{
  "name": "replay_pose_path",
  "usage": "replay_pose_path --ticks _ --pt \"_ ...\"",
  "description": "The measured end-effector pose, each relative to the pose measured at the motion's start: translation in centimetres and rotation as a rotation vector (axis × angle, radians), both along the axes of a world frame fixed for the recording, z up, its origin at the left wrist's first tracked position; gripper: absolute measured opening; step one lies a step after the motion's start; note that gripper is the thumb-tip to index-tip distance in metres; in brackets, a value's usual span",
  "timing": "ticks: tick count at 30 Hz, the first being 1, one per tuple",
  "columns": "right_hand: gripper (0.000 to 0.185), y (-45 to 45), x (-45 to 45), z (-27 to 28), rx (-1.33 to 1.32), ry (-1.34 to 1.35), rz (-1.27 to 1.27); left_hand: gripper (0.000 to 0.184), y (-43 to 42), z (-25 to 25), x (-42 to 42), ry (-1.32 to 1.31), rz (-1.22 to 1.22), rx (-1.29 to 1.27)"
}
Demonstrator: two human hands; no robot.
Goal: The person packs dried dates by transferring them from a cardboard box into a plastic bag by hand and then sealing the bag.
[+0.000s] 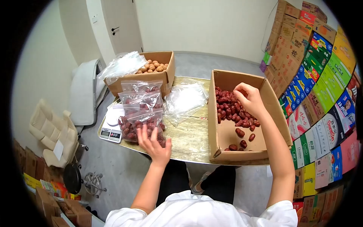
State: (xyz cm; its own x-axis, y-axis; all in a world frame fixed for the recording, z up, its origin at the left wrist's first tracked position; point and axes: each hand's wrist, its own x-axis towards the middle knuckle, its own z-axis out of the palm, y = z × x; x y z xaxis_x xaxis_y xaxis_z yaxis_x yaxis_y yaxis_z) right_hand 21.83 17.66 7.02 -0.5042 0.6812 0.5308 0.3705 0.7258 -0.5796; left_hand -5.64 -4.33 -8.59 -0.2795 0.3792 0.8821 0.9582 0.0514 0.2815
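- Reference: clock positions are read from the middle of the table [189, 140]; 12 o'clock points away from the person.
- Left hand [157, 149]: at 8 o'clock. Grip is open, fingers spread over the lower face of the front bag [146, 118]; firm contact cannot be confirmed.
- Right hand [248, 99]: at 2 o'clock, above the date box [227, 79]. Fingers are curled inward; whether the grip encloses a date cannot be told.
- Red dates [226, 108]: loose inside the date box at 3 o'clock. The main heap lies toward the box's 11 o'clock corner; a few single dates lie toward its 6 and 7 o'clock.
- Filled bags: at 9 o'clock. The front bag, middle bag [145, 101] and rear bag [141, 87] form an overlapping row, each containing dates.
- Scale [110, 134]: at 9 o'clock, outboard of the filled bags, near the table edge.
- Clear bags [185, 99]: flat on the table at 12 o'clock.
- Walnut box [170, 70]: between 10 and 11 o'clock, containing walnuts [154, 67]; further plastic bags [123, 67] cover its left part.
- Stacked cartons [317, 89]: beyond the table at 3 o'clock.
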Motion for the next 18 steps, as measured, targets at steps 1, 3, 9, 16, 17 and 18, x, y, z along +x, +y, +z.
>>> replay_pose_path --ticks 1,3,9,16,17,18 --pt "0.011 1.3 0.9 -1.2 0.034 -0.011 -0.038 0.054 0.6 0.5 0.7 -0.002 -0.080 -0.043" --pt "0.013 2.6 1.8 -3.2 0.022 -0.016 -0.096 0.047 2.2 1.8 2.0 -0.012 -0.200 -0.150" --pt "0.012 0.0 1.3 -2.1 0.022 -0.066 -0.093 0.042 11.4 -1.8 1.9 -0.153 -0.325 -0.498" --pt "0.013 1.6 2.0 -4.1 0.138 -0.171 -0.020 0.049 19.0 -4.4 1.6 -0.079 -0.121 -0.781" --pt "0.013 1.6 2.1 -4.0 0.142 -0.168 -0.024 0.054 19.5 -4.5 1.2 -0.093 -0.116 -0.731" --pt "0.013 1.7 2.2 -3.9 0.128 -0.157 -0.024 0.054 20.0 -4.6 0.7 -0.089 -0.118 -0.727"
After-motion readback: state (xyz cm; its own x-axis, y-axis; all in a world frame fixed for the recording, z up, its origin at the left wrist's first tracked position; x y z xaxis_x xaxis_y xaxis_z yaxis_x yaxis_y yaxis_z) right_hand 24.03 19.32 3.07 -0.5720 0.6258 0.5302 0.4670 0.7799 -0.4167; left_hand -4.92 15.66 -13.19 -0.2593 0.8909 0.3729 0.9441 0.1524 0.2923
